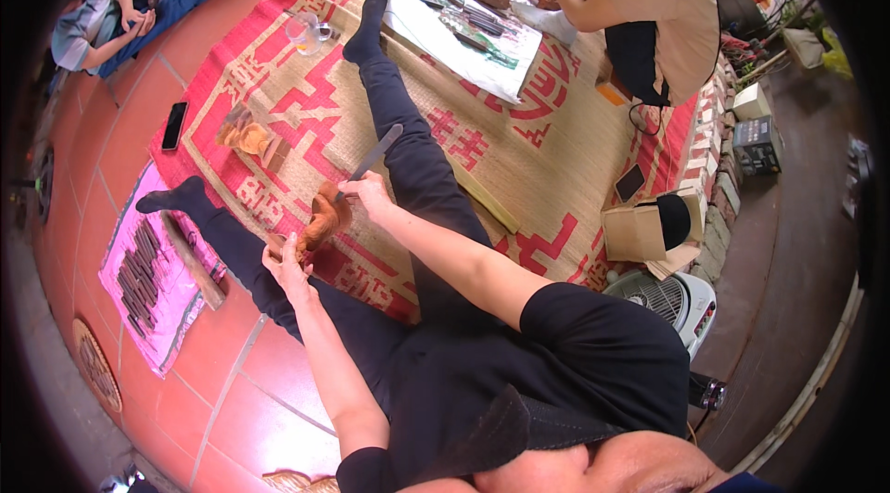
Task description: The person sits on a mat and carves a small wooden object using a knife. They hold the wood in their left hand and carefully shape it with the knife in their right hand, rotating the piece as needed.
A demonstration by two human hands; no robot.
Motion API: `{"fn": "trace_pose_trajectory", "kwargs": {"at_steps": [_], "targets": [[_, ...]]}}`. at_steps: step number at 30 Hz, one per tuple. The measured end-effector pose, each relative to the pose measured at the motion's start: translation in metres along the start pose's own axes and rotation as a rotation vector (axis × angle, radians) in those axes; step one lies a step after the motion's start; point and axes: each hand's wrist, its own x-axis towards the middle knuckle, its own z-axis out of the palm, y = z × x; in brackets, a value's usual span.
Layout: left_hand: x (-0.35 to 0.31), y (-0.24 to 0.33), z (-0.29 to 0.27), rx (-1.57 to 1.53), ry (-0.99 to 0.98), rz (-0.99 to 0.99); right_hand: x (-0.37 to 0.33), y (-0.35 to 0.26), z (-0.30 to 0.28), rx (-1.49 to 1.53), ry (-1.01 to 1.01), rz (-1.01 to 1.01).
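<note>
Between my spread legs, my left hand (291, 272) grips the near end of a reddish-brown wood carving (322, 222), fingers closed around it. My right hand (370, 195) is closed on a long flat metal file (378, 151), whose grey blade points away from me toward my right shin. The file's near end lies against the top of the carving, partly hidden by my fingers. Fine detail on the carving is too small to tell. A lighter carved wooden piece (247, 138) rests on the red and tan mat (348, 113), beyond my left foot.
A pink sheet (176, 345) bears rows of chisels (139, 278); a wooden stick (193, 261) lies beside it. Phones (173, 126), a glass mug (304, 33), a cardboard box (634, 233) and a fan (660, 300) stand around. A co-worker (663, 25) sits far right by tools on white sheeting (505, 85); another person (116, 11) sits far left.
</note>
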Motion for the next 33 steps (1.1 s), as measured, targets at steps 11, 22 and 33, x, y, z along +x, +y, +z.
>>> {"fn": "trace_pose_trajectory", "kwargs": {"at_steps": [11,22,33], "targets": [[-0.007,0.003,0.003,0.035,0.015,-0.013,0.003,0.002,-0.003,-0.083,-0.099,0.015],[-0.012,0.005,0.003,0.041,0.005,-0.009,0.004,-0.003,0.005,-0.113,-0.042,-0.001],[-0.009,-0.001,0.002,0.086,0.017,0.032,0.005,-0.011,0.011,-0.098,-0.05,0.026]]}}
